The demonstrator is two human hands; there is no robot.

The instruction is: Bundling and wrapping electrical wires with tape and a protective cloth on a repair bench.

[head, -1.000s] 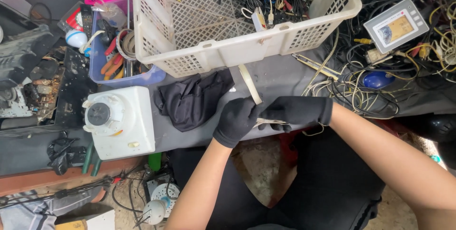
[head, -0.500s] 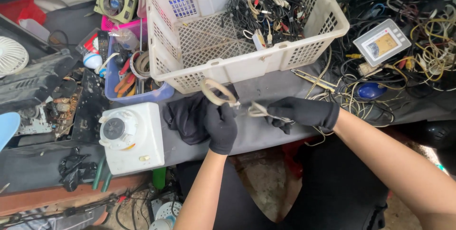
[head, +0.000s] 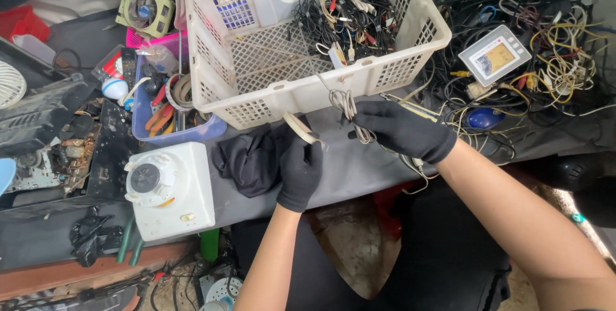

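Both my hands wear black gloves. My left hand (head: 300,168) grips a roll of beige tape (head: 299,128) just below the front rim of a white plastic basket (head: 289,96). My right hand (head: 401,132) holds a coiled grey cable (head: 346,102) up against the basket's front edge. The basket is filled with tangled cables and plugs (head: 350,12). The two hands are a short gap apart over the grey table (head: 366,166).
A black cloth (head: 250,157) lies left of my left hand, beside a white appliance base (head: 170,189). A blue tray of tools (head: 167,102) sits behind it. On the right are a heap of wires (head: 552,60), a small white screen device (head: 495,54) and a blue mouse (head: 482,118).
My right hand has lifted the coiled cable up toward the basket's front edge. My left hand has drawn back with the tape roll, and the hands have moved apart.
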